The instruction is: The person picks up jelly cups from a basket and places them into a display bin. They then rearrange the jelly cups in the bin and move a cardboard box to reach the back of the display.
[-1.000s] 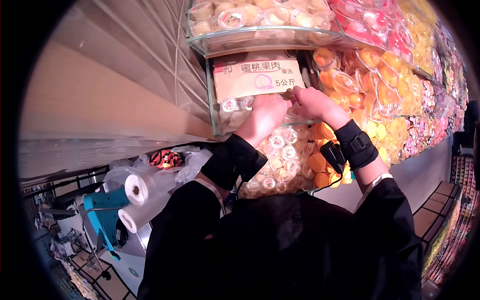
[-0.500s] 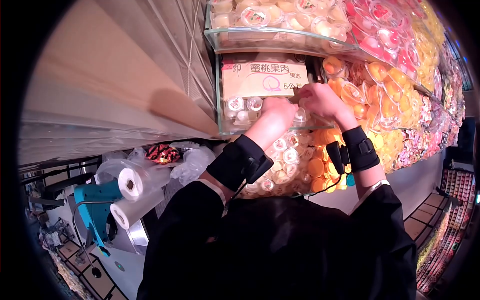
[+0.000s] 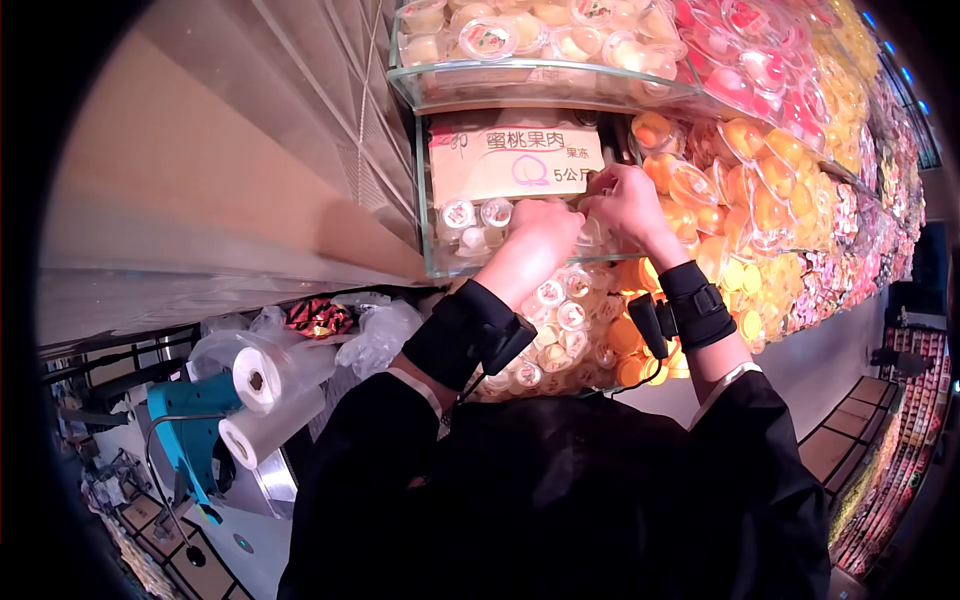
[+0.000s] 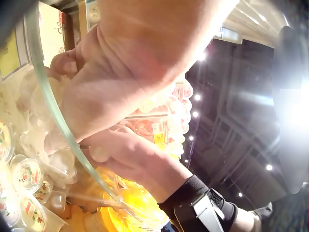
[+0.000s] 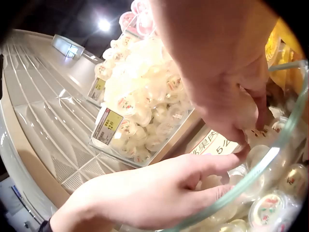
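Both hands reach into a glass-walled bin point(image 3: 470, 262) of small clear jelly cups with printed lids. My left hand point(image 3: 540, 235) has its thumb and fingers around a pale jelly cup point(image 5: 211, 181) low in the bin. Close beside it, my right hand point(image 3: 632, 208) curls its fingers downward, with a pale rounded jelly cup point(image 5: 245, 110) between thumb and fingers. Their fingertips nearly meet, and the head view hides most of both cups behind the hands. Lidded jelly cups point(image 3: 457, 213) stand at the bin's left. Behind them is a cardboard sign point(image 3: 515, 165) with handwriting and a peach drawing.
A higher glass bin point(image 3: 540, 82) of pale jelly cups juts out beyond the sign. Orange jelly cups point(image 3: 700, 190) fill the right side, with pink ones point(image 3: 750, 70) farther back. Plastic bag rolls point(image 3: 262, 380) and a teal machine point(image 3: 185, 430) stand at lower left.
The head view has shifted slightly back and forth. My hands stay inside the bin, with the right fingers now lower and curled more toward the left hand.
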`<state>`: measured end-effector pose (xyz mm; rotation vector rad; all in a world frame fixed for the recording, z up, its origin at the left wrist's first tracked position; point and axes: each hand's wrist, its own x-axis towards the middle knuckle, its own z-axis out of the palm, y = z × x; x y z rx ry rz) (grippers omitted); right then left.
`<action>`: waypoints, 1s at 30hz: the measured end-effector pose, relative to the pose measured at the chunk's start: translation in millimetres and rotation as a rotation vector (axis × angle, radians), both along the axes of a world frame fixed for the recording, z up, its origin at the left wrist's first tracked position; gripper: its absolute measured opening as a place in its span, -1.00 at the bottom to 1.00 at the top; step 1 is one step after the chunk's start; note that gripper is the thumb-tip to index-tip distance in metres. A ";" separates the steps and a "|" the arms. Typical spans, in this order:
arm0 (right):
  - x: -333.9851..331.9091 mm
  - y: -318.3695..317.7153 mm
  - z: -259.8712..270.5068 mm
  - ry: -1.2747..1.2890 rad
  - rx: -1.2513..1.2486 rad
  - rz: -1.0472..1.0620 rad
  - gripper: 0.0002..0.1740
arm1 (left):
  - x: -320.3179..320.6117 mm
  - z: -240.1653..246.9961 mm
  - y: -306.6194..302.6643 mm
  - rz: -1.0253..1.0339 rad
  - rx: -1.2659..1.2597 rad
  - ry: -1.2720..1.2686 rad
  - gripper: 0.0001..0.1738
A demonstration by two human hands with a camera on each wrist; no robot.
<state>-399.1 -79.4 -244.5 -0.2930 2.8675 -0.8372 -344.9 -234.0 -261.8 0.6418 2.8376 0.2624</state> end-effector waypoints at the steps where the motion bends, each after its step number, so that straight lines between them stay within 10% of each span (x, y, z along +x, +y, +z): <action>1: 1.7 -0.2 -1.6 0.039 -0.006 -0.052 -0.65 | 0.9 0.2 -0.8 0.011 0.047 0.014 -0.74; 21: 12.3 -4.9 31.0 0.157 0.007 -0.021 -0.68 | -3.5 27.2 -23.1 0.040 0.197 -0.156 -0.67; 30: 14.9 14.3 40.4 0.024 0.060 0.368 -0.57 | 32.0 60.5 -61.1 0.319 1.000 0.136 -0.59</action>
